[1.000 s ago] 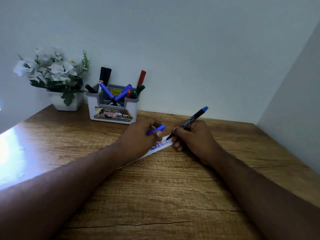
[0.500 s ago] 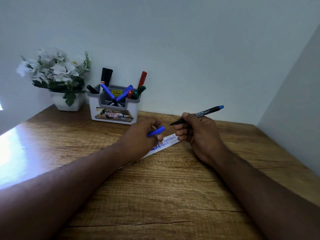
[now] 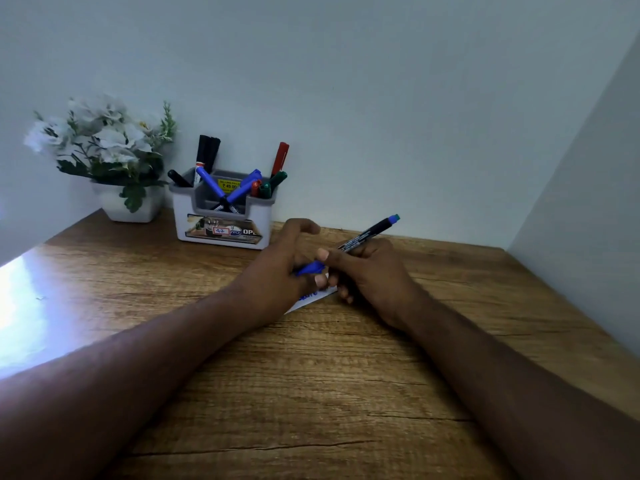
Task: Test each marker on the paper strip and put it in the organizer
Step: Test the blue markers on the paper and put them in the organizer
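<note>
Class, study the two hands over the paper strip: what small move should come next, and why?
Probably push the blue cap, held by the left hand, onto the marker in the right hand. Cap and tip already meet above the scribbled paper strip, so testing looks finished.

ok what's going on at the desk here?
A person is working through markers. The right hand holds a black marker with a blue end; the left hand holds its blue cap, and the two meet above the scribbled paper strip, apparently recapping. The organizer by the wall already holds several markers, beside a flower pot.
</note>
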